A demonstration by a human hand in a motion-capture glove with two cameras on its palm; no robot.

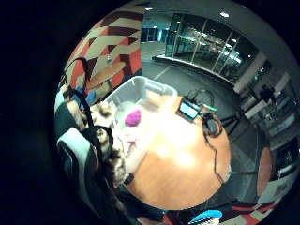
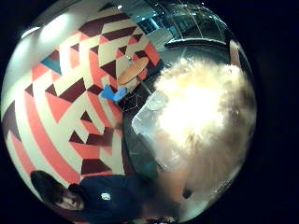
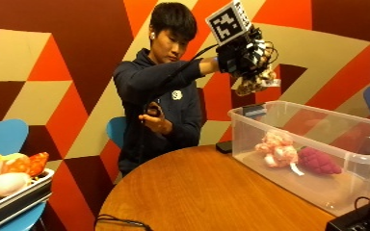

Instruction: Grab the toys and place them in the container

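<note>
Above container (image 3: 313, 144), toy (image 3: 256, 83) in fingers (image 3: 252, 62)

Honestly there's no readable text anywhere here. The closest thing is a small round white badge on the chest of the person's dark hoodie (image 3: 177, 95), but whatever's printed on it can't be made out. No labels visible on the clear container (image 3: 313, 159) either.

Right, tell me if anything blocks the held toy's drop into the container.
Nothing visible does. The right hand holds a fluffy tan toy above the clear container's open top; the pink toy and magenta toy leave room.
</note>
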